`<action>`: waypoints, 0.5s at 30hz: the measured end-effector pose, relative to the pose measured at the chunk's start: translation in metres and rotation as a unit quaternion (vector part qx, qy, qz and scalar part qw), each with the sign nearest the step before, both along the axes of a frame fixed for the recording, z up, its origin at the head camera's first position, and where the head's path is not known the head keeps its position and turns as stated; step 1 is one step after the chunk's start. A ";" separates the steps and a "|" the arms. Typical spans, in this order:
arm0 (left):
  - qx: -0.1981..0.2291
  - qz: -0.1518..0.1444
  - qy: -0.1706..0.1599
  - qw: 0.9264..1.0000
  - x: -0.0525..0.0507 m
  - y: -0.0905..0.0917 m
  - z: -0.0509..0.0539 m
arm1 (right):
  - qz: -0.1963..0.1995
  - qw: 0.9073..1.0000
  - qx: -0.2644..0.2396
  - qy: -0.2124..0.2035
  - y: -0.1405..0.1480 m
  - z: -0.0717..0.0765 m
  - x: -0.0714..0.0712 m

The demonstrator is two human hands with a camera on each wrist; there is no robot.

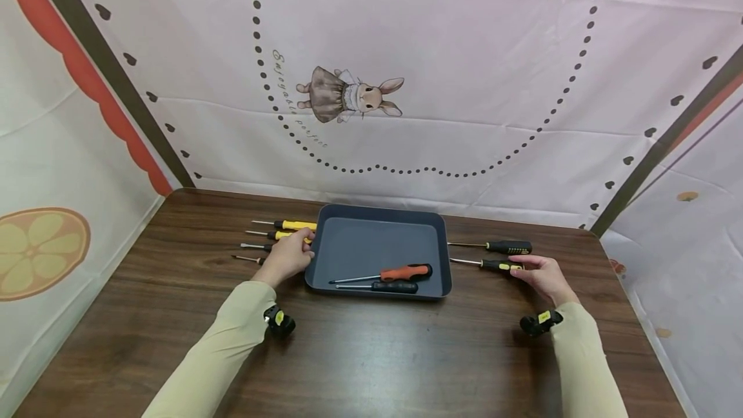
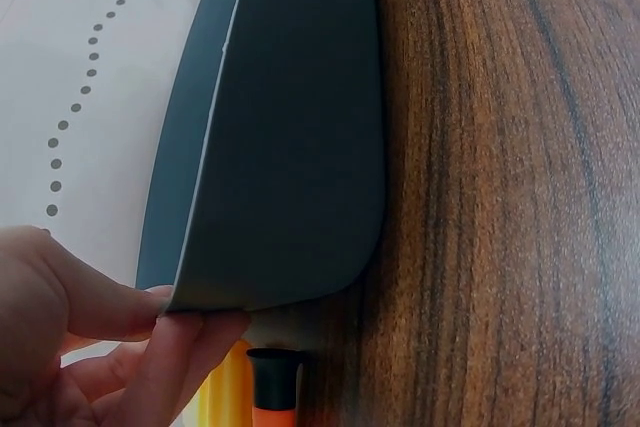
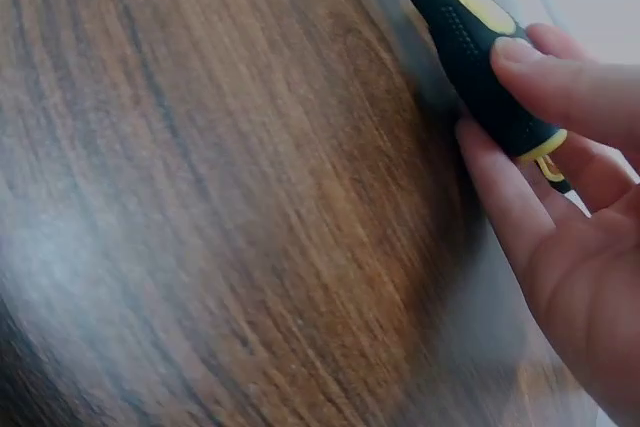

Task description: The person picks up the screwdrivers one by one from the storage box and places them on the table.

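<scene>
My left hand (image 1: 288,254) pinches the left rim of a dark grey tray (image 1: 377,237); the left wrist view has the thumb on one side of the tray wall (image 2: 290,147) and fingers on the other. Inside the tray lie an orange-handled screwdriver (image 1: 406,272) and a black-handled screwdriver (image 1: 395,287). On the right, my right hand (image 1: 545,277) holds the handle end of a black-and-yellow screwdriver (image 3: 470,47) between thumb and fingers. Its shaft (image 1: 466,262) points left toward the tray. Just behind it lies another black-handled screwdriver (image 1: 507,248).
Left of the tray lie several screwdrivers, among them two with yellow handles (image 1: 296,225), partly hidden by my left hand and the tray. The brown wooden table (image 1: 406,360) meets a printed cloth wall (image 1: 464,69) at the back, with more cloth at both sides.
</scene>
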State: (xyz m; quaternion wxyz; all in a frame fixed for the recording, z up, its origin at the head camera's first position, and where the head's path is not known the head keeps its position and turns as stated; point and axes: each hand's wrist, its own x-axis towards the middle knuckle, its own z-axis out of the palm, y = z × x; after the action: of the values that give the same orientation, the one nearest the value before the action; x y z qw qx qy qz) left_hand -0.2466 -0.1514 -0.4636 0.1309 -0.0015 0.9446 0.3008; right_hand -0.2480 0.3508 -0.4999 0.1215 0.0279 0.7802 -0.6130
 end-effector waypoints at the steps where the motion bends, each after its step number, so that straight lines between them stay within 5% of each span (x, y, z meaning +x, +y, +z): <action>1: 0.001 0.000 -0.001 1.000 0.000 0.000 0.000 | -0.004 1.000 0.023 0.009 -0.001 0.000 0.000; 8: -0.003 0.001 0.002 1.000 0.000 0.000 0.000 | -0.006 0.986 0.161 0.049 -0.005 0.001 -0.004; 15: -0.001 0.007 -0.005 1.000 0.000 0.001 0.001 | -0.009 0.980 0.191 0.054 -0.009 0.002 -0.007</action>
State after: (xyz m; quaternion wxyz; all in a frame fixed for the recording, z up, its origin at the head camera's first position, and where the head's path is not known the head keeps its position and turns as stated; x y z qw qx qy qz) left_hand -0.2462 -0.1506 -0.4628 0.1339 -0.0098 0.9441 0.3011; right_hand -0.2546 0.3415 -0.4981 0.0663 0.0246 0.8878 -0.4547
